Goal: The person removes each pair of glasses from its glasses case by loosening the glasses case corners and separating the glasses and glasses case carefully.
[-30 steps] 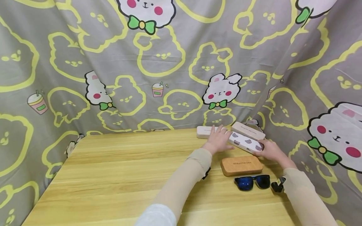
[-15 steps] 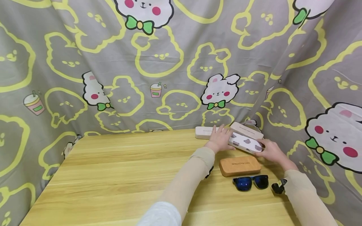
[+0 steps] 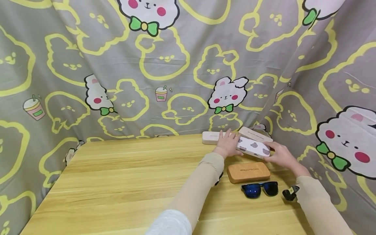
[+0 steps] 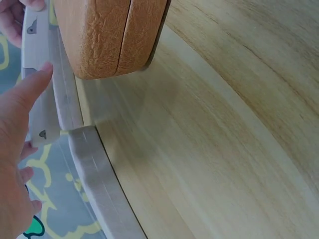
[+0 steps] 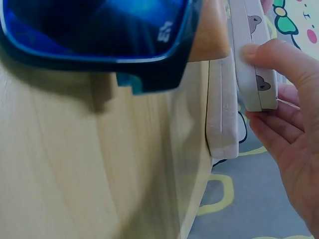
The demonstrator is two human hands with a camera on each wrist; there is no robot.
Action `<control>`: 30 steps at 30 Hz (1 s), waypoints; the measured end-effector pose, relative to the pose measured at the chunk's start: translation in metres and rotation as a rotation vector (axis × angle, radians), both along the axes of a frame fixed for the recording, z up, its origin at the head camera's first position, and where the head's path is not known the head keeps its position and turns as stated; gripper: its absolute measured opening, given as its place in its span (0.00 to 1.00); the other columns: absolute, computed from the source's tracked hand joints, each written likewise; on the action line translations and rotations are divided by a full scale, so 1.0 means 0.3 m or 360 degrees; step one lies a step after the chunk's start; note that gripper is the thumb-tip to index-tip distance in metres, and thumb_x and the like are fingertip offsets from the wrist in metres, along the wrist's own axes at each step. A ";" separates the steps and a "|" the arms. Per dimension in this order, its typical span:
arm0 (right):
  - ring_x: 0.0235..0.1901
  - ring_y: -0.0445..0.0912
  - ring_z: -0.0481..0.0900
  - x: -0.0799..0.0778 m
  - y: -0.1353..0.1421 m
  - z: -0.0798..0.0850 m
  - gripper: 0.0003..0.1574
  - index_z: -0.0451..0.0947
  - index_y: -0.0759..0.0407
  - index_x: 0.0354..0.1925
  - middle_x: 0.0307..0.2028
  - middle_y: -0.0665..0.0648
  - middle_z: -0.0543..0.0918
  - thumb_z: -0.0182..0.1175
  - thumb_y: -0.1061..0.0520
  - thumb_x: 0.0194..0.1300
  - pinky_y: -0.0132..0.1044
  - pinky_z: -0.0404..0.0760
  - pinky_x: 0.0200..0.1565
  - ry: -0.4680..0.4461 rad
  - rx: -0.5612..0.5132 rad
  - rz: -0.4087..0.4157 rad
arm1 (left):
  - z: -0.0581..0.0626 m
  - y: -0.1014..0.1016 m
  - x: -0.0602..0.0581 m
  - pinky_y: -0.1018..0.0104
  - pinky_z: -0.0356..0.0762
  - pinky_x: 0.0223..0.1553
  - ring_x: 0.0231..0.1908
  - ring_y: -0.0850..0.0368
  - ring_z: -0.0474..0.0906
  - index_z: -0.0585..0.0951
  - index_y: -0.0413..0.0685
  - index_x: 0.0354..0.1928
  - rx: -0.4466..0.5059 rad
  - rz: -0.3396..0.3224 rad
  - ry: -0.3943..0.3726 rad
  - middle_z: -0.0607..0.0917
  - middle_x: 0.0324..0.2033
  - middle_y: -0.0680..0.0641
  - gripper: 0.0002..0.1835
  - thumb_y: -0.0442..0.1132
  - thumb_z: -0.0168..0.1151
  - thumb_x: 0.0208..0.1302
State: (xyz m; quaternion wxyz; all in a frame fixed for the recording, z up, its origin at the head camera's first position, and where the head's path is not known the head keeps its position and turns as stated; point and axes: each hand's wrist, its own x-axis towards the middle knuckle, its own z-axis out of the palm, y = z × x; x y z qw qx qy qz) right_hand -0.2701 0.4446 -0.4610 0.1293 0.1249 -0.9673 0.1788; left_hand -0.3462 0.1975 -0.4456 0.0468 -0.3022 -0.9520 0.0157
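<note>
Saw, leftmost at the back of the table [image 3: 117, 182], a white case [image 3: 209, 137]. Found next the left hand [image 3: 228, 144], thumb and fingers apart, gripping the left part of the bear case [image 3: 254, 148]. Saw it held off the table, behind the brown case [image 3: 248, 172], before the pale case [image 3: 255, 134]. Noted sunglasses [image 3: 259, 190] nearest. Found rightmost the right hand [image 3: 280, 156], pinching the right end between thumb and fingers.

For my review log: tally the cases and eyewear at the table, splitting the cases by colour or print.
Bear-print case: 1
Plain pale cases: 2
Orange-brown case: 1
Sunglasses with blue lenses: 1 pair
Total: 5, counting the pair as one
</note>
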 end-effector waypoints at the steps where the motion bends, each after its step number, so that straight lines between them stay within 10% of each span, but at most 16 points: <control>1: 0.47 0.63 0.79 0.000 -0.001 0.002 0.44 0.73 0.69 0.59 0.49 0.71 0.81 0.75 0.54 0.45 0.56 0.77 0.47 0.0002 0.0001 0.0003 | 0.001 -0.002 0.001 0.44 0.42 0.76 0.77 0.53 0.47 0.54 0.66 0.76 0.0007 0.0001 -0.0001 0.61 0.74 0.58 0.53 0.76 0.58 0.50; 30: 0.55 0.69 0.74 0.028 -0.038 0.069 0.46 0.73 0.66 0.61 0.57 0.74 0.76 0.76 0.50 0.46 0.64 0.74 0.53 0.0023 0.0012 0.0085 | 0.005 -0.087 0.041 0.44 0.37 0.77 0.75 0.53 0.52 0.57 0.62 0.75 -0.0007 -0.0095 0.0288 0.69 0.69 0.59 0.50 0.80 0.45 0.54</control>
